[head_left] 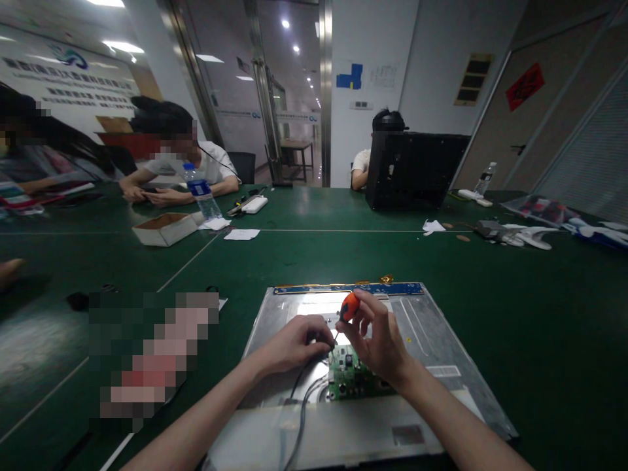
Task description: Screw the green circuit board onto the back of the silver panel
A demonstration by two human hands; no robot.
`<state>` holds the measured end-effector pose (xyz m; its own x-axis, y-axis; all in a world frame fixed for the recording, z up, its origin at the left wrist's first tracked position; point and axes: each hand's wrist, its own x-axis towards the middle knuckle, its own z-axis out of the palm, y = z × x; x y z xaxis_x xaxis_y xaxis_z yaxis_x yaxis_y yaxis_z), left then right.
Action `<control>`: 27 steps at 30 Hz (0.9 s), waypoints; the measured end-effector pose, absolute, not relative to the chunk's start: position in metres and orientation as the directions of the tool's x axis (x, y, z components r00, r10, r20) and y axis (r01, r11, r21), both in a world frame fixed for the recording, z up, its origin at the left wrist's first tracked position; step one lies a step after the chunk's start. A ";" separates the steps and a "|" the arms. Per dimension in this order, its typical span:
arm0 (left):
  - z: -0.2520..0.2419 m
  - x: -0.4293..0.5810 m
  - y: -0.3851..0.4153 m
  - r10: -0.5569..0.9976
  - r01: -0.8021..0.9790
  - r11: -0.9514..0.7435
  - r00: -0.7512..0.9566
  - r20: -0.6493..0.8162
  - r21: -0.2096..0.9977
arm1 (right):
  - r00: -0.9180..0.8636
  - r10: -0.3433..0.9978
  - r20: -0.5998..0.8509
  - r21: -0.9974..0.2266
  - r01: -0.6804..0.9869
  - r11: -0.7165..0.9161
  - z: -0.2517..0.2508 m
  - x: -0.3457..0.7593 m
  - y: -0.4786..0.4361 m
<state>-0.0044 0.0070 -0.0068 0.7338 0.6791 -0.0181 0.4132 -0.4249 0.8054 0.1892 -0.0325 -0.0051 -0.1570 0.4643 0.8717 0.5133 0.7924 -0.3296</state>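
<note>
My right hand [375,330] is closed around the orange and black handle of a screwdriver [350,306]. The thin shaft slants down and left to the upper left corner of a green circuit board [348,376]. My left hand [307,340] has its fingers pinched near the screwdriver's tip; what they hold, if anything, is hidden. The board sits on the metal back of a flat display panel [432,340], which lies on the table. A blue strip board [402,288] runs along the panel's far edge. Dark cables [303,418] run from the board's left side toward me.
The panel lies on a green table [540,314]. Farther back stand an open white box [167,230], a water bottle [200,190] and a black monitor [417,171]. Grey and white items [515,232] lie at the right. Several people sit around the table's far and left sides.
</note>
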 end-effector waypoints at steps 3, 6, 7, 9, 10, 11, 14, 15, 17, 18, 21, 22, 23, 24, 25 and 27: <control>-0.006 -0.004 0.007 0.675 0.410 -0.424 0.738 -0.020 0.807 | -0.162 0.465 0.871 -0.323 0.525 0.787 -0.005 0.189 -0.033; -0.006 -0.004 0.007 0.681 0.408 -0.424 0.732 -0.012 0.808 | -0.159 0.467 0.870 -0.329 0.519 0.789 -0.005 0.189 -0.033; -0.006 -0.004 0.007 0.684 0.408 -0.424 0.729 -0.009 0.809 | -0.160 0.470 0.868 -0.333 0.513 0.791 -0.004 0.189 -0.033; -0.008 -0.004 0.007 0.688 0.408 -0.424 0.726 -0.006 0.809 | -0.166 0.470 0.867 -0.334 0.507 0.795 -0.004 0.189 -0.032; -0.008 -0.004 0.007 0.687 0.408 -0.425 0.727 -0.006 0.808 | -0.169 0.467 0.868 -0.330 0.506 0.797 -0.003 0.189 -0.032; -0.008 -0.004 0.008 0.686 0.408 -0.427 0.728 -0.006 0.807 | -0.170 0.462 0.871 -0.324 0.508 0.798 -0.003 0.189 -0.032; -0.007 -0.005 0.008 0.685 0.410 -0.437 0.729 0.001 0.800 | -0.177 0.455 0.873 -0.310 0.520 0.796 0.000 0.189 -0.033; -0.006 -0.005 0.007 0.685 0.411 -0.441 0.728 0.004 0.798 | -0.183 0.460 0.869 -0.312 0.521 0.795 0.001 0.189 -0.034; -0.005 -0.004 0.007 0.684 0.411 -0.442 0.729 0.004 0.797 | -0.196 0.478 0.856 -0.324 0.519 0.792 0.003 0.189 -0.035; -0.005 -0.004 0.007 0.681 0.408 -0.441 0.732 0.002 0.800 | -0.203 0.486 0.850 -0.330 0.515 0.791 0.004 0.189 -0.036; -0.005 -0.004 0.007 0.671 0.396 -0.433 0.742 -0.005 0.810 | -0.225 0.498 0.838 -0.336 0.505 0.795 0.004 0.188 -0.038; -0.006 -0.004 0.007 0.671 0.398 -0.429 0.741 -0.009 0.811 | -0.232 0.497 0.836 -0.334 0.503 0.797 0.004 0.189 -0.038; -0.006 -0.004 0.008 0.673 0.402 -0.425 0.740 -0.015 0.811 | -0.236 0.496 0.836 -0.332 0.502 0.799 0.004 0.189 -0.039; -0.006 -0.004 0.008 0.675 0.409 -0.422 0.737 -0.021 0.809 | -0.236 0.495 0.836 -0.330 0.505 0.798 0.003 0.189 -0.039; -0.007 -0.004 0.008 0.677 0.414 -0.420 0.735 -0.025 0.808 | -0.233 0.493 0.838 -0.327 0.509 0.796 0.003 0.189 -0.038; -0.007 -0.004 0.008 0.677 0.417 -0.420 0.736 -0.028 0.806 | -0.225 0.488 0.843 -0.321 0.517 0.793 0.002 0.189 -0.037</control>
